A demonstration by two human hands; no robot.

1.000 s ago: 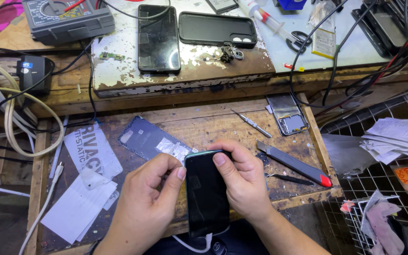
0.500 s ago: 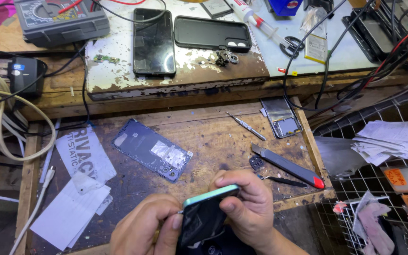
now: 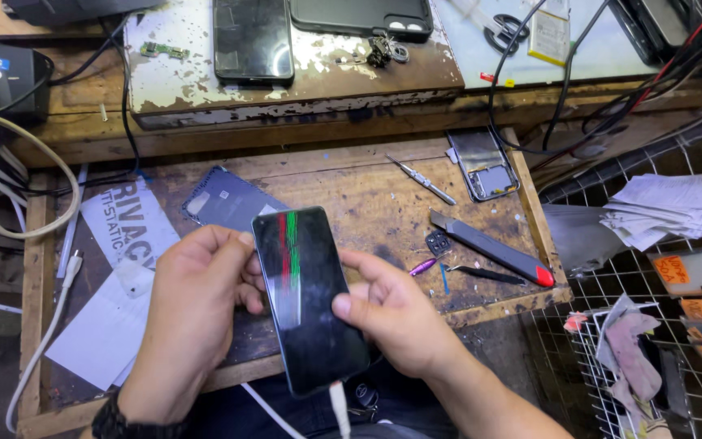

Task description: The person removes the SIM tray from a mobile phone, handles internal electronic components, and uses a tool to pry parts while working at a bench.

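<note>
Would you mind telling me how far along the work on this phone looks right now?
Done: the phone is in one piece, its screen lit with red and green vertical lines. In hand: the left hand and right hand hold it face up, with a white cable at its lower end. Left: the striped display looks faulty, and a grey back cover and utility knife lie on the wooden bench.

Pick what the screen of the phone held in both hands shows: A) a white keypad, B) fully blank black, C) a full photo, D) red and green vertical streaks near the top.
D: the phone, held between the left hand and right hand, shows red and green vertical streaks on the upper part of an otherwise dark screen.
</note>
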